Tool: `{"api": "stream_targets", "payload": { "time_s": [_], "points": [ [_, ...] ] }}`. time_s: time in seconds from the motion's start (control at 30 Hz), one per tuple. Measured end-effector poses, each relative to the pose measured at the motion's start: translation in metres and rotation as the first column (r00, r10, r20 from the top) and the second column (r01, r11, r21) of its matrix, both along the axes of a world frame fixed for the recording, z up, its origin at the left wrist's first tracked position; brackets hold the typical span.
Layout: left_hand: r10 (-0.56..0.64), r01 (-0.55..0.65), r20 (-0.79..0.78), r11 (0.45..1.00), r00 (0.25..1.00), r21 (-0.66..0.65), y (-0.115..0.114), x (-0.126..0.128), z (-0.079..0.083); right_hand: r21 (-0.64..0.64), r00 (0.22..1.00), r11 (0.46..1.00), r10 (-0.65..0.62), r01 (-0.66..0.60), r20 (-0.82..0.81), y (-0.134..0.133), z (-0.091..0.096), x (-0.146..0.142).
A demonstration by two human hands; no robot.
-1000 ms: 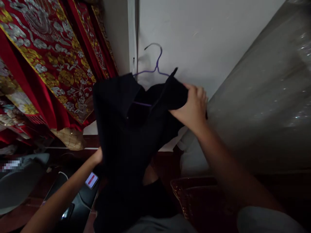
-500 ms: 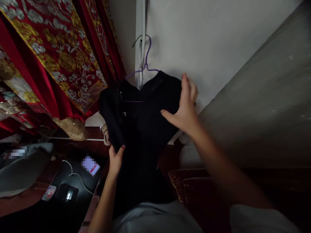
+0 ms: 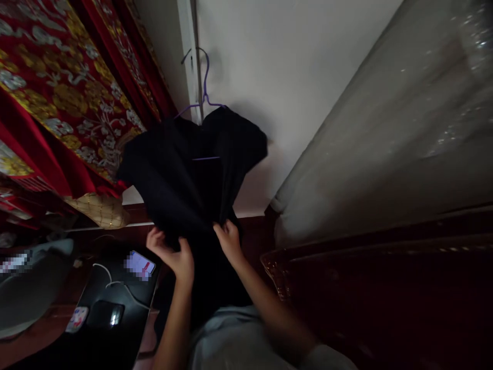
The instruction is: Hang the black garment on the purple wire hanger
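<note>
A black short-sleeved garment point(image 3: 169, 174) hangs on a purple wire hanger point(image 3: 206, 82), its front parted below the neck so that the hanger's lower bar shows. The hanger hooks onto a white upright rail against the wall. My right hand point(image 3: 230, 240) pinches the garment's front edge near its middle. To the left of it my left hand point(image 3: 173, 254) is at the garment's lower front, thumb and fingers spread apart. The garment's lower part is dark, and its end is hidden behind my arms and grey clothing.
Red cloth with gold and silver embroidery point(image 3: 73, 97) hangs at the left. Below it a black table point(image 3: 127, 324) bears a lit phone point(image 3: 140, 264), a white cable and a dark device. A grey translucent sheet point(image 3: 365, 144) and a dark red carved wooden edge point(image 3: 275, 272) are at the right.
My right hand has moved from the garment's right sleeve down to its front edge and pinched it. My left hand has let go of the left side and opened. The view has shifted right.
</note>
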State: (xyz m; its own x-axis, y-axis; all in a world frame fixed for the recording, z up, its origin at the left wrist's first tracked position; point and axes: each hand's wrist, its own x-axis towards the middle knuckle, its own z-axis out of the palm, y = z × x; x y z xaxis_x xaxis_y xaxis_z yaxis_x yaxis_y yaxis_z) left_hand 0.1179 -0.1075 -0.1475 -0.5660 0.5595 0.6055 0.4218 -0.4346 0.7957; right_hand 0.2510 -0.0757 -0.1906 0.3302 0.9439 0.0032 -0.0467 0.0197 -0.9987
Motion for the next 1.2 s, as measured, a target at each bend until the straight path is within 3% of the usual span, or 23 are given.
{"api": "stream_targets", "payload": {
  "time_s": [0.07, 0.1, 0.17, 0.2, 0.33, 0.4, 0.47, 0.53, 0.67, 0.77, 0.83, 0.93, 1.03, 1.13, 1.2],
  "points": [
    [-0.217, 0.213, -0.192, 0.976, 0.957, -0.038, -0.004, 0.019, -0.001, 0.002, 0.998, 0.998, 0.055, -0.055, -0.028, -0.013, 0.012, 0.002],
    [-0.355, 0.343, -0.207, 0.935, 0.911, -0.093, -0.005, 0.030, -0.001, 0.009, 0.996, 0.997, 0.077, -0.077, -0.040, -0.015, 0.021, 0.005],
    [-0.554, 0.540, -0.060, 0.826, 0.830, -0.158, -0.004, 0.049, -0.001, 0.036, 0.992, 0.994, 0.103, -0.100, -0.074, -0.016, 0.038, 0.011],
    [-0.585, 0.585, 0.054, 0.797, 0.810, -0.150, -0.002, 0.057, 0.000, 0.060, 0.989, 0.992, 0.114, -0.109, -0.096, -0.016, 0.046, 0.015],
    [-0.520, 0.581, 0.368, 0.811, 0.771, -0.071, 0.013, 0.068, 0.009, 0.177, 0.973, 0.973, 0.177, -0.150, -0.147, -0.018, 0.062, 0.031],
    [-0.543, 0.644, 0.442, 0.758, 0.714, -0.108, 0.019, 0.064, 0.013, 0.192, 0.979, 0.977, 0.123, -0.091, -0.160, -0.020, 0.060, 0.034],
    [-0.589, 0.727, 0.480, 0.666, 0.650, -0.168, 0.020, 0.059, 0.015, 0.184, 0.981, 0.983, 0.025, 0.011, -0.194, -0.020, 0.056, 0.033],
    [-0.616, 0.760, 0.476, 0.617, 0.627, -0.203, 0.017, 0.054, 0.016, 0.192, 0.969, 0.980, -0.012, 0.061, -0.245, -0.020, 0.053, 0.031],
    [-0.616, 0.747, 0.459, 0.639, 0.640, -0.183, 0.011, 0.054, 0.016, 0.255, 0.966, 0.965, 0.009, 0.059, -0.259, -0.021, 0.056, 0.026],
    [-0.576, 0.709, 0.464, 0.681, 0.674, -0.184, 0.012, 0.059, 0.015, 0.303, 0.992, 0.948, -0.060, 0.092, -0.114, -0.023, 0.059, 0.027],
    [-0.547, 0.661, 0.423, 0.726, 0.722, -0.190, 0.013, 0.063, 0.012, 0.319, 0.997, 0.947, -0.055, 0.037, 0.046, -0.023, 0.059, 0.030],
    [-0.532, 0.613, 0.343, 0.765, 0.774, -0.199, 0.012, 0.066, 0.010, 0.251, 0.980, 0.960, 0.074, -0.120, 0.183, -0.022, 0.057, 0.033],
    [-0.552, 0.631, 0.331, 0.746, 0.765, -0.213, 0.007, 0.064, 0.011, 0.198, 0.982, 0.964, 0.160, -0.177, 0.099, -0.019, 0.057, 0.032],
    [-0.575, 0.662, 0.358, 0.722, 0.735, -0.199, 0.000, 0.060, 0.016, 0.189, 0.988, 0.971, 0.153, -0.145, -0.025, -0.018, 0.059, 0.028],
    [-0.574, 0.646, 0.319, 0.734, 0.754, -0.208, -0.002, 0.056, 0.018, 0.189, 0.986, 0.972, 0.153, -0.139, -0.062, -0.018, 0.059, 0.027]
  ]
}}
